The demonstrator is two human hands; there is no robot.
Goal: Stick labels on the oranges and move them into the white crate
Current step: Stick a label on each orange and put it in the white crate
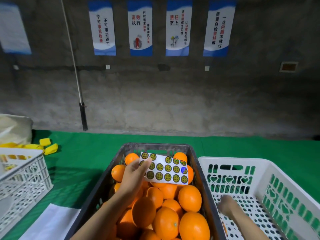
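A dark grey crate [155, 146] in front of me is filled with several oranges [189, 198]. Above it, my left hand [136, 172] pinches the left end of a white label sheet [166, 168], thumb on top. The sheet carries several round yellow-and-black stickers. To the right stands the white crate [230, 161] with a perforated floor. My right hand [226, 204] reaches down inside it near the floor and is blurred. Its fingers are not clear, and I cannot tell whether it holds anything.
Everything stands on a green cloth [86, 153] against a grey wall. Another white crate [22, 175] sits at the left, with yellow wrappers [50, 148] and a pale sack [13, 129] behind it. A white paper sheet [52, 220] lies at the lower left.
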